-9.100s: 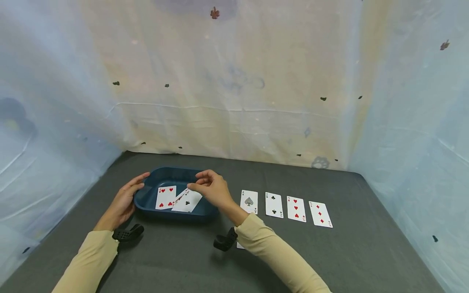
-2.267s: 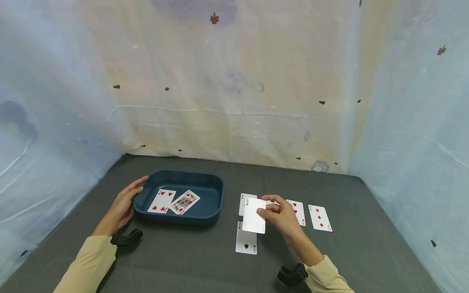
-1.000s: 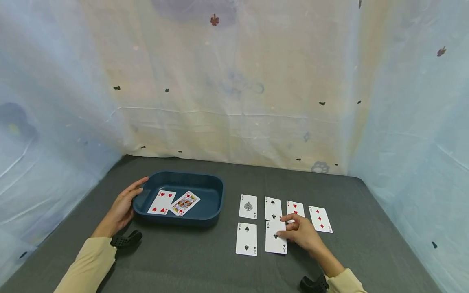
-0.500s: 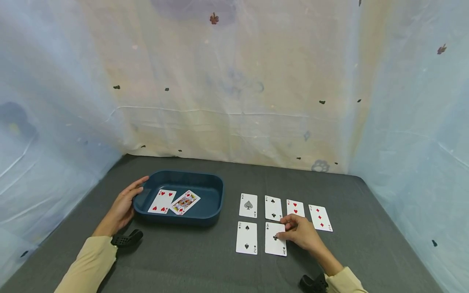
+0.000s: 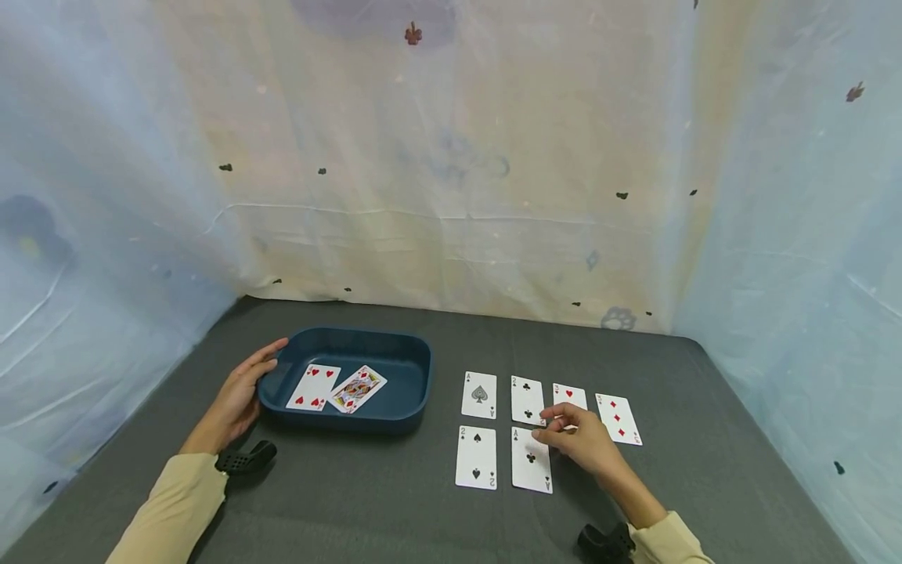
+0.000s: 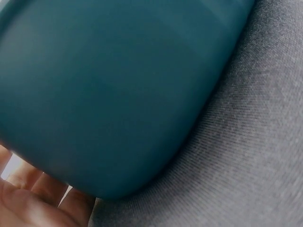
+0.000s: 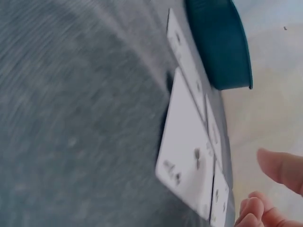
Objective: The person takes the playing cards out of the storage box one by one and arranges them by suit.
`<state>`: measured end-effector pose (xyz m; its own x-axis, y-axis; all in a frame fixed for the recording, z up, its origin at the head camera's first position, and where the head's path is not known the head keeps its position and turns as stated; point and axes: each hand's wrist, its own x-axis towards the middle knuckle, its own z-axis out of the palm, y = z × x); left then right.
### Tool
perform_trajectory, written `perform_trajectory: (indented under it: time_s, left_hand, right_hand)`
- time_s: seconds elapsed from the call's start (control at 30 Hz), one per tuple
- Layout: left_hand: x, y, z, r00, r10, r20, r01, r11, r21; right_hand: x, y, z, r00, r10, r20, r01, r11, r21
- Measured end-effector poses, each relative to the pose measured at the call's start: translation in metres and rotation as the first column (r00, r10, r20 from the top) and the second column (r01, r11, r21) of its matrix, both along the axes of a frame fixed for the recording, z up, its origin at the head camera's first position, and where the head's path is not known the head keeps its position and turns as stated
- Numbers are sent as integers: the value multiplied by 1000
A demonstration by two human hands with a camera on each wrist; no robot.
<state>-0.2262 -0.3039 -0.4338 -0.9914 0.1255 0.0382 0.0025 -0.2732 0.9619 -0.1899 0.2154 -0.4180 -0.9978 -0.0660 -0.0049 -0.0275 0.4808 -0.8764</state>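
Note:
My left hand (image 5: 238, 392) rests with straight fingers against the left end of a dark blue tray (image 5: 416, 368); its fingers (image 6: 33, 194) show beside the tray's outer wall (image 6: 109, 90). Inside the tray lie a four of hearts (image 5: 313, 387) and a face card (image 5: 358, 389). My right hand (image 5: 574, 439) hovers with loosely curled fingers (image 7: 279, 168) at the right edge of the ace of clubs (image 5: 531, 462), which lies flat (image 7: 187, 146) and holds nothing. The two of spades (image 5: 476, 468) lies left of it.
A back row holds the ace of spades (image 5: 479, 395), two of clubs (image 5: 527, 400), three of hearts (image 5: 569, 394), partly behind my right hand, and three of diamonds (image 5: 618, 419). Grey cloth (image 5: 352, 501) covers the table. Pale sheeting walls it on three sides.
The right hand carried the ace of clubs out of the tray, laid it under the two of clubs, and has now lifted its fingers off it. The left hand stayed put.

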Motion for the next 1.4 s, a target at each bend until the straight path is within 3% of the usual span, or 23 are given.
perform_trajectory:
  time_s: [0.23,0.53,0.97,1.4]
  left_hand:
    - [0,0,0,1000,11,10,-11,1000,-10]
    - [0,0,0,1000,25,19,-24,999,-31]
    - [1,0,-1,1000,6,7,-6,1000,-8]
    - [2,1,1,1000,-12,-16,12,1000,12]
  right_hand:
    - [-4,-7,8,1000,-11,29,13,995,-99]
    - [-5,-29,22,998,-40,-38,29,967,-253]
    - [-11,-75,48,981,122,-153,-169,919,-356]
    - [-15,-140,66,935,271,-230,-335,888,-316]
